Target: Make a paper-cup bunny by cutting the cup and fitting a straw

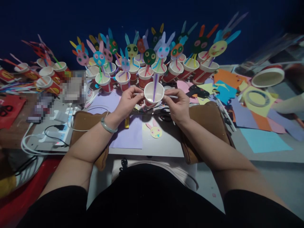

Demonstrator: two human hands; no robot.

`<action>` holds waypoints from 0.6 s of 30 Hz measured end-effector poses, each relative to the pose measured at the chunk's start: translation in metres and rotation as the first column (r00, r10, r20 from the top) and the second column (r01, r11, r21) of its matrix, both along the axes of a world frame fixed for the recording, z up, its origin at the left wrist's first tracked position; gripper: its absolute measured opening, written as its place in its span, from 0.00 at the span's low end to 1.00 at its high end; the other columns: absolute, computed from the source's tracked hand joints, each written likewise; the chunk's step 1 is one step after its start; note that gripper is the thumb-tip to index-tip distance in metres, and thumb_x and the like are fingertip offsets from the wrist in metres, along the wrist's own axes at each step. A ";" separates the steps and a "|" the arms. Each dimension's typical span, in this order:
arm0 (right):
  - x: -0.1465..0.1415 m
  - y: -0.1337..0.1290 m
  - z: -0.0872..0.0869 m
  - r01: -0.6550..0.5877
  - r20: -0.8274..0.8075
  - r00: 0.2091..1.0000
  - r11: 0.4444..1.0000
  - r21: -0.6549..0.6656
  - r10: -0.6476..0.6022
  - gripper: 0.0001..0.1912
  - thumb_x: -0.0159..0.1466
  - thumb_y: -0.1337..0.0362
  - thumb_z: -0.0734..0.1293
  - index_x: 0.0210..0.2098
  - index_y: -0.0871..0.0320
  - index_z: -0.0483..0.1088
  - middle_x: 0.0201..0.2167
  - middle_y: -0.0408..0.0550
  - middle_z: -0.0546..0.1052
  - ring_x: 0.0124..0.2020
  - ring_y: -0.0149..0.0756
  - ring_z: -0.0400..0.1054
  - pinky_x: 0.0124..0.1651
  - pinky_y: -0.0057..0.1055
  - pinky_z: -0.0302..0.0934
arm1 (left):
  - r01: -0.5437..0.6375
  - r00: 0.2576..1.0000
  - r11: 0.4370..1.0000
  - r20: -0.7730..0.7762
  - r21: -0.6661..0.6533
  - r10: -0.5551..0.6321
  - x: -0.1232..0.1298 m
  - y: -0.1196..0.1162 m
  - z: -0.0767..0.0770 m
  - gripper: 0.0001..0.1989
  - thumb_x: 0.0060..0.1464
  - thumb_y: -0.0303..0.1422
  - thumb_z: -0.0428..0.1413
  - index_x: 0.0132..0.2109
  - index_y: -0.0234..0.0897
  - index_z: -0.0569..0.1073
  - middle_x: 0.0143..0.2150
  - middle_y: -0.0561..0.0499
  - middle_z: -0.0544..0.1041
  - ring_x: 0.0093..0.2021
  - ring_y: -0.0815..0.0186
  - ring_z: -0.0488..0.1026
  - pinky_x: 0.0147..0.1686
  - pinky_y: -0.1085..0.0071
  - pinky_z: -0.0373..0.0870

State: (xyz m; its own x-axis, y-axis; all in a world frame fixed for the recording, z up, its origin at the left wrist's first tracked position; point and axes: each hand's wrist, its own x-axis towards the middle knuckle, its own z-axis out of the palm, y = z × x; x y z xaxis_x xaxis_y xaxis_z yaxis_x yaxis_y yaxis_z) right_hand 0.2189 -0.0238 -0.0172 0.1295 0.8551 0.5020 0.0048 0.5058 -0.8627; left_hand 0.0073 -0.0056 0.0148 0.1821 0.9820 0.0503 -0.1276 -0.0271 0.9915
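A paper cup (149,92) is held up between my two hands, its open mouth toward me. A purple strip or straw (155,88) stands inside it. My left hand (131,100) pinches a thin piece at the cup's left side, fingers closed. My right hand (177,104) is closed on a thin pale stick (172,96) at the right side. Below the hands, a yellow paper rabbit face (156,131) with pink ears lies on the table, beside a purple paper sheet (129,136).
Behind stand several cups with paper rabbit heads (101,80). Brown pads (204,123) lie under both forearms. A power strip (65,129) and cables are at the left. Coloured paper (263,139) and a tape roll (257,97) lie right.
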 end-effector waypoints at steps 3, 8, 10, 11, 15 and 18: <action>-0.001 -0.003 0.003 -0.002 0.035 0.999 0.998 0.059 0.000 0.19 0.61 0.46 0.81 0.35 0.52 0.77 0.37 0.44 0.80 0.38 0.34 0.77 0.38 0.32 0.76 | -0.037 0.998 0.972 -0.039 0.232 0.047 -0.002 0.001 -0.007 0.17 0.58 0.43 0.68 0.37 0.38 0.70 0.27 0.58 0.74 0.25 0.74 0.73 0.28 0.77 0.72; -0.004 -0.007 0.004 0.014 0.107 0.994 0.984 0.180 -0.034 0.17 0.65 0.46 0.77 0.34 0.51 0.75 0.35 0.44 0.79 0.37 0.34 0.76 0.40 0.33 0.74 | -0.079 0.988 0.888 -0.083 0.453 0.130 -0.003 -0.007 -0.007 0.27 0.60 0.60 0.62 0.40 0.40 0.71 0.37 0.52 0.76 0.34 0.72 0.74 0.35 0.74 0.73; -0.004 -0.008 0.004 0.019 0.137 0.990 0.985 0.174 -0.043 0.18 0.64 0.45 0.77 0.34 0.52 0.74 0.35 0.44 0.79 0.37 0.35 0.76 0.40 0.34 0.74 | -0.073 0.984 0.898 -0.116 0.434 0.137 -0.003 -0.010 -0.005 0.27 0.60 0.61 0.61 0.41 0.41 0.71 0.38 0.52 0.75 0.35 0.71 0.73 0.36 0.73 0.73; -0.005 -0.008 0.004 0.020 0.150 0.988 0.986 0.166 -0.046 0.18 0.64 0.45 0.77 0.34 0.52 0.74 0.34 0.44 0.78 0.38 0.35 0.76 0.41 0.35 0.75 | -0.080 0.982 0.904 -0.123 0.419 0.144 -0.003 -0.011 -0.003 0.28 0.59 0.63 0.60 0.41 0.41 0.71 0.38 0.52 0.75 0.35 0.71 0.72 0.37 0.72 0.73; -0.006 -0.012 0.005 0.001 0.160 0.987 0.989 0.147 -0.024 0.19 0.67 0.43 0.74 0.36 0.51 0.72 0.35 0.45 0.78 0.34 0.34 0.74 0.38 0.35 0.74 | -0.110 0.983 0.927 -0.096 0.359 0.154 -0.002 -0.009 0.000 0.31 0.54 0.66 0.62 0.38 0.40 0.70 0.39 0.51 0.76 0.35 0.70 0.73 0.38 0.71 0.74; -0.008 -0.014 0.007 -0.030 0.143 0.990 0.988 0.149 0.008 0.18 0.68 0.44 0.74 0.37 0.51 0.72 0.35 0.44 0.78 0.29 0.32 0.71 0.33 0.33 0.72 | -0.093 0.992 0.960 -0.061 0.265 0.113 -0.002 -0.005 0.001 0.31 0.50 0.63 0.67 0.36 0.40 0.69 0.44 0.49 0.79 0.38 0.69 0.75 0.41 0.71 0.76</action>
